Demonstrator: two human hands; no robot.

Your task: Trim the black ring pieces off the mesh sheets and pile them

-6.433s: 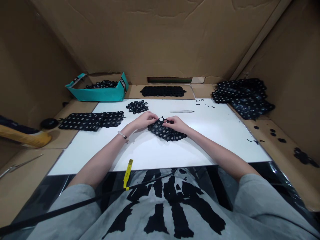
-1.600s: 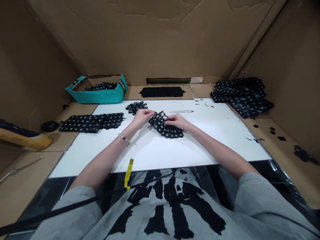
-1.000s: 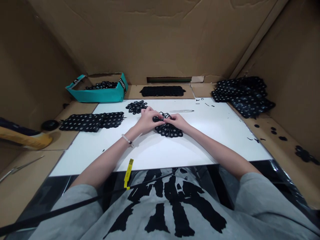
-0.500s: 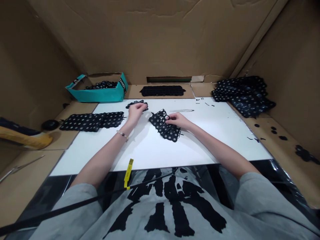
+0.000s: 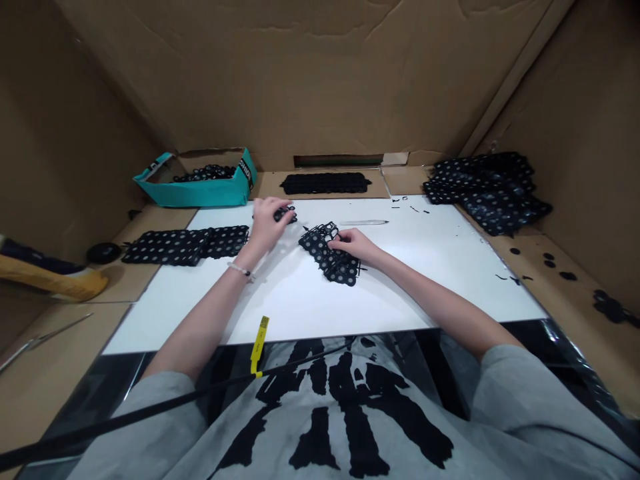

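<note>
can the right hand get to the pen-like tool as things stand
Probably yes: the pen-like tool lies just beyond the right hand with nothing seen between, though that hand is holding the dotted black piece.

A pale pen (image 5: 364, 222) is laid near the back of the white tabletop (image 5: 300, 313). At the left, a yellow-and-navy container (image 5: 55, 272) and a slender metal tool (image 5: 36, 343) are set on cardboard (image 5: 45, 373); farther back, a teal box (image 5: 195, 195) is placed.
</note>
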